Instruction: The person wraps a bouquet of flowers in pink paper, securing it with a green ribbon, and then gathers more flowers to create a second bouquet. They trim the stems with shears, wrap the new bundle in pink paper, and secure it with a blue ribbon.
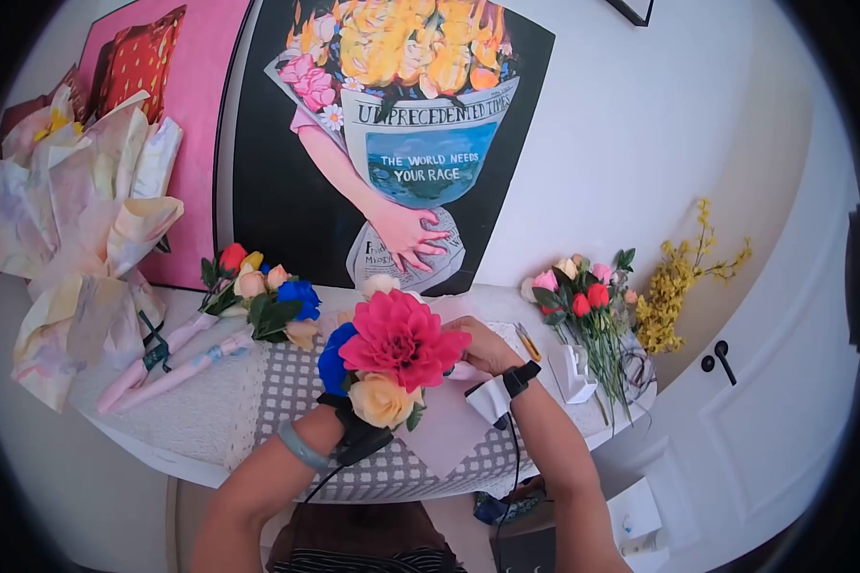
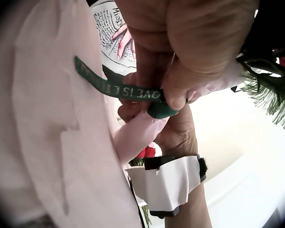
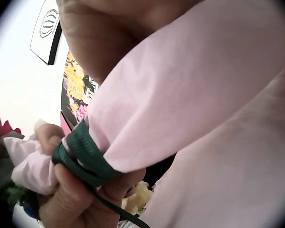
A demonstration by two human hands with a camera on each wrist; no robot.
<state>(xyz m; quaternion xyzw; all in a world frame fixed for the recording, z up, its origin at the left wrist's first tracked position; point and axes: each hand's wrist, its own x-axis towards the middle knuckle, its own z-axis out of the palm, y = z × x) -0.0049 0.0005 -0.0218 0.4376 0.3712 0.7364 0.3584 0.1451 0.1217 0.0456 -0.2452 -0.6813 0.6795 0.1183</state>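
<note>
A small bouquet with a large pink flower [image 1: 406, 339], a cream rose [image 1: 384, 399] and a blue rose [image 1: 336, 361] hides most of my left hand in the head view. Its stem is wrapped in pale pink paper [image 3: 156, 95] and bound with dark green ribbon [image 3: 83, 156]. My left hand [image 3: 73, 199] grips the stem at the binding, its thumb pressed on the ribbon in the left wrist view. Opposite it, my right hand [image 1: 487, 346] has curled fingers pinching at the ribbon. One ribbon tail [image 2: 118, 89], printed with light lettering, hangs loose.
Two pink-wrapped flower stems [image 1: 186, 358] lie on the left of the table. A large paper-wrapped bouquet [image 1: 72, 210] stands beyond. More flowers [image 1: 588, 296], yellow sprays [image 1: 674, 291] and an orange-handled tool [image 1: 527, 342] are at right. Pink paper [image 1: 444, 439] covers part of the checked cloth.
</note>
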